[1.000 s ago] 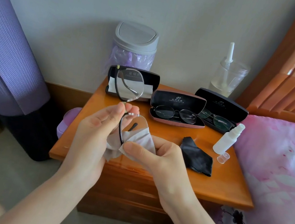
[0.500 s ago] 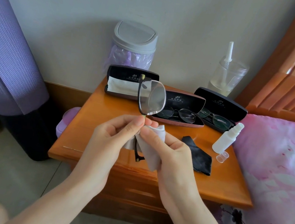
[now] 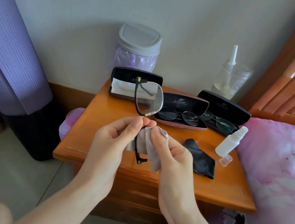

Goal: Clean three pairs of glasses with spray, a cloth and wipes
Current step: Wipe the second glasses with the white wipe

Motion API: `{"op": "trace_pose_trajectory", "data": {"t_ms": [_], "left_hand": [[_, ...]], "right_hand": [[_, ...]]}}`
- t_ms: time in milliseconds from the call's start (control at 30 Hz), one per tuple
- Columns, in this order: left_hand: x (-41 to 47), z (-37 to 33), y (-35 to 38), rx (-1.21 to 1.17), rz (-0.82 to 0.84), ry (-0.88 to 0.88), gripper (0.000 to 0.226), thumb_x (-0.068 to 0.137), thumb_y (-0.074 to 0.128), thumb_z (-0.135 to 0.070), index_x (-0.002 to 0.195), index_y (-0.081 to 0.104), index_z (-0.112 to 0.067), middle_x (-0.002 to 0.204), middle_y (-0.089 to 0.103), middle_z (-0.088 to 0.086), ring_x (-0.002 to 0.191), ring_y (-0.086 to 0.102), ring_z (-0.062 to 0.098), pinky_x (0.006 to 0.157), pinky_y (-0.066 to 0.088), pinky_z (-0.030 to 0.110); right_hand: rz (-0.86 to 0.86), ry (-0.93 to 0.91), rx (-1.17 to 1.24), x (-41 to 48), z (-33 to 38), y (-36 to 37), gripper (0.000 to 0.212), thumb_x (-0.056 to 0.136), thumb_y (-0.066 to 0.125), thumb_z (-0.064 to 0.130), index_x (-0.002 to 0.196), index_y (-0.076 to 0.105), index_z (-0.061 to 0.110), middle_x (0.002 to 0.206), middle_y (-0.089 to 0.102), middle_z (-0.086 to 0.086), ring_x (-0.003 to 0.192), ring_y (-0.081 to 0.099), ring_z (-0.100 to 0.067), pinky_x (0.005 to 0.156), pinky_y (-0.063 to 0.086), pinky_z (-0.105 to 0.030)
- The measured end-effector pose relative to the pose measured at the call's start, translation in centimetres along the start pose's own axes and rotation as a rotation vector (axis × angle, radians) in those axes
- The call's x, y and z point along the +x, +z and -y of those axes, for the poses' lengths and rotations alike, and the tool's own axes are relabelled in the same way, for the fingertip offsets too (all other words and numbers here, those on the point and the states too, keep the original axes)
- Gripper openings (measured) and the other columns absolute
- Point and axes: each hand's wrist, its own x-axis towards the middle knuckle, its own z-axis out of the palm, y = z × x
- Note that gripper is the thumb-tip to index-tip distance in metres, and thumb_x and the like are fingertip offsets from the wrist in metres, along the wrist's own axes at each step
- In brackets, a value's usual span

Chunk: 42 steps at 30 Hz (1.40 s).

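My left hand (image 3: 113, 141) pinches the bridge of black-framed glasses (image 3: 148, 99), held on end above the nightstand with one lens up. The lower lens is wrapped in a grey cloth (image 3: 152, 152), which my right hand (image 3: 171, 155) presses against it. Two more pairs lie in open cases: round glasses (image 3: 178, 116) in a pink case and dark-framed glasses (image 3: 218, 121) in a black case. A third open black case (image 3: 126, 84) holds a white cloth. A white spray bottle (image 3: 230, 143) stands at the right, its clear cap (image 3: 226, 159) beside it. A black cloth (image 3: 200, 160) lies near my right hand.
The wooden nightstand (image 3: 208, 189) stands against the wall. A small grey-lidded bin (image 3: 138, 47) and a clear jar (image 3: 231, 77) sit at its back. A pink bed (image 3: 279, 174) lies to the right, a purple rolled mat (image 3: 8, 59) to the left, a purple wipes pack (image 3: 69, 123) below the left edge.
The glasses have been turned and shifted right, so the upper lens now stands in front of the pink case. My right hand moved up to the lower lens with the cloth.
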Motion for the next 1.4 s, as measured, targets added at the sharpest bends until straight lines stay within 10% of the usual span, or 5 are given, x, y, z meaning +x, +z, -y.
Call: {"op": "trace_pose_trajectory", "data": {"t_ms": [467, 667, 967, 1400], "left_hand": [[0.5, -0.6, 0.0, -0.131, -0.040, 0.001, 0.026, 0.078, 0.055, -0.032, 0.093, 0.070, -0.017, 0.089, 0.076, -0.005, 0.093, 0.070, 0.010, 0.075, 0.056, 0.018], [0.7, -1.0, -0.3, -0.249, -0.086, -0.014, 0.024, 0.074, 0.057, -0.033, 0.088, 0.073, -0.021, 0.096, 0.076, -0.004, 0.099, 0.070, 0.011, 0.076, 0.056, 0.022], [1.0, -1.0, -0.5, -0.235, -0.083, -0.012, 0.028, 0.075, 0.056, -0.035, 0.096, 0.070, -0.022, 0.103, 0.074, -0.005, 0.103, 0.068, 0.010, 0.080, 0.056, 0.025], [0.3, -0.4, 0.0, -0.048, 0.050, 0.002, 0.026, 0.079, 0.055, -0.035, 0.091, 0.071, -0.018, 0.097, 0.075, -0.003, 0.098, 0.069, 0.011, 0.073, 0.055, 0.018]], "right_hand": [[-0.077, -0.021, -0.069, 0.1, -0.4, 0.0, 0.059, 0.095, 0.049, 0.032, 0.050, 0.041, -0.005, 0.054, 0.035, -0.035, 0.063, 0.044, -0.036, 0.072, 0.046, -0.006], [-0.074, -0.035, -0.104, 0.3, -0.3, 0.5, 0.050, 0.097, 0.048, 0.022, 0.054, 0.049, -0.002, 0.049, 0.041, -0.023, 0.060, 0.047, -0.039, 0.073, 0.044, -0.047], [0.119, 0.061, -0.098, -0.1, -0.5, 0.1, 0.023, 0.077, 0.067, 0.029, 0.083, 0.075, 0.008, 0.073, 0.069, -0.011, 0.069, 0.060, -0.010, 0.066, 0.047, -0.012], [0.041, 0.109, 0.051, 0.1, 0.1, -0.4, 0.029, 0.071, 0.071, 0.027, 0.093, 0.076, 0.009, 0.088, 0.075, -0.004, 0.081, 0.067, -0.010, 0.072, 0.052, -0.017]]}}
